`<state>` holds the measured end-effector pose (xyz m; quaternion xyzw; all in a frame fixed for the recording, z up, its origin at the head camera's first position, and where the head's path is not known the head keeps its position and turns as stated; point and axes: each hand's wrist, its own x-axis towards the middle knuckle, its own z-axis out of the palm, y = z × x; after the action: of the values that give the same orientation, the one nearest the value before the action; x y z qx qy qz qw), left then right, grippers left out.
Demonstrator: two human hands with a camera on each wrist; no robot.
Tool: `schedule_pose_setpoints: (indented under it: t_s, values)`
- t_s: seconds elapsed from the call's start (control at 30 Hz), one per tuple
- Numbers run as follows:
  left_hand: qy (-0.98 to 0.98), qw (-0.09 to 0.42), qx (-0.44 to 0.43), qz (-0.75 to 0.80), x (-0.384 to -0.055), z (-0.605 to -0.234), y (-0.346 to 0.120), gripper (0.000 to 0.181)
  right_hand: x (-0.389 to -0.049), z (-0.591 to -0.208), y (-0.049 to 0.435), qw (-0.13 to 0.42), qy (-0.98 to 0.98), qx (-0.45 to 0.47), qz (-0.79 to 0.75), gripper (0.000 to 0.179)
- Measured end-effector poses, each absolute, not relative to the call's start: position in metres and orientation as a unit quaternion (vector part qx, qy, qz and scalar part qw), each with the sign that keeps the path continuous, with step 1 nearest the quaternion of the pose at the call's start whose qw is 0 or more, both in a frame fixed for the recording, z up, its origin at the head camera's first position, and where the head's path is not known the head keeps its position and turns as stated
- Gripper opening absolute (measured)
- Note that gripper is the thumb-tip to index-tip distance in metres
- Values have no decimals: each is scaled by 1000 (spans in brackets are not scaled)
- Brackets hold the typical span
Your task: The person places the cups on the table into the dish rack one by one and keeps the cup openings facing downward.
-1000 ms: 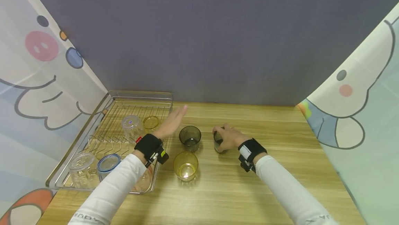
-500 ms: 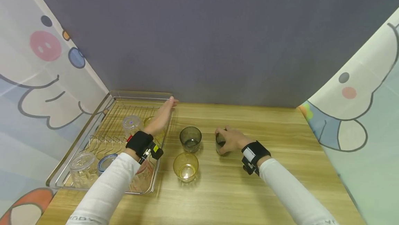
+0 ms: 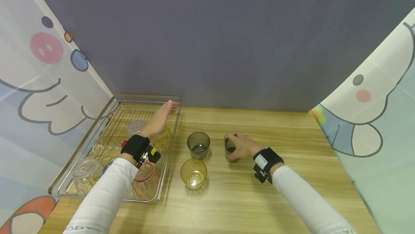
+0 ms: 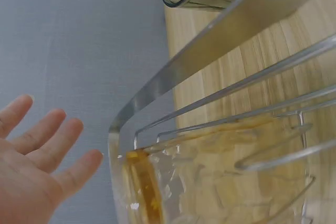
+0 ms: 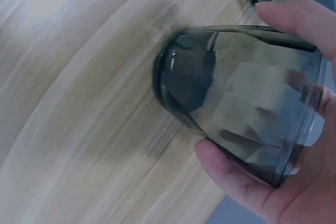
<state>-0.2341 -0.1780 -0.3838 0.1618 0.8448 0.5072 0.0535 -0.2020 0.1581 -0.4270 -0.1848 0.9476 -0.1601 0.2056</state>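
Note:
My right hand [image 3: 241, 145] grips a smoky grey glass tumbler [image 5: 236, 87] round its sides, thumb on one side and fingers on the other. The tumbler's base is near the wooden tabletop [image 5: 79, 145]. My left hand [image 3: 159, 120] is held over the right side of the wire dish rack [image 3: 129, 113], fingers extended and holding nothing. Below it, in the left wrist view, an amber glass [image 4: 220, 177] lies inside the rack's rails. A second smoky grey tumbler [image 3: 198, 145] stands upright between the hands, with a yellow tumbler [image 3: 193, 176] in front of it.
The rack also holds a clear glass [image 3: 135, 126] at mid-depth, and along its front a clear glass [image 3: 85, 176] and a pink-rimmed glass [image 3: 146, 180]. A blue-rimmed one is mostly behind my left sleeve. A grey partition [image 3: 210, 46] closes off the back.
My left hand has moved left, from beside the rack to over it, uncovering the pink-rimmed glass. My right hand stays on its grey tumbler with barely any shift.

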Motion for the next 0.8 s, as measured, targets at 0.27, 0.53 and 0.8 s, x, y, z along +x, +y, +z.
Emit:
schedule_pose_setpoints:
  t_s: [0.27,0.53,0.8]
  values:
    - [852,18,182,491,-229,-379,-191,63,-201,-427,160,214,942,-170,-196,69]
    - [866,-10,182,466,-230,-360,-197,63,-207,-428,177,204,927,-180,-259,74]
    - [860,-51,205,465,-226,-329,-190,58,-210,-424,192,205,903,-172,-337,73]
